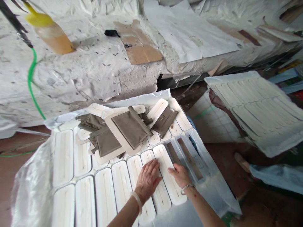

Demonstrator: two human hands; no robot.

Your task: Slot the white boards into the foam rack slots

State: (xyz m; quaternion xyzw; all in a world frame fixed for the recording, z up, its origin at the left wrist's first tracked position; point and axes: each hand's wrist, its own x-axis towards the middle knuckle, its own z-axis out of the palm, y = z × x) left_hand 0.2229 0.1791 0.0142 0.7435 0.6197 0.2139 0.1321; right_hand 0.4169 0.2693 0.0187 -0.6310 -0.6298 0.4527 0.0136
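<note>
My left hand (148,180) lies flat, fingers stretched out, on the long white round-cornered pieces in the front row. My right hand (180,175) grips the right edge of a white slotted panel (169,186), thumb on top and other fingers hidden. That panel lies at the right end of the front row, beside bare strips of the plastic-covered surface (205,195). Similar white panels (105,192) stand in two rows, each with a narrow line along its middle. Brown pouch-like pieces (129,127) with pale backing are heaped on the back row.
A bottle of amber liquid with a yellow top (55,39) stands on the paper-covered bench (94,72). A green hose (32,78) hangs at the left. Cardboard (142,47) lies behind. Another loaded board (260,107) and a person's foot (241,161) are at the right.
</note>
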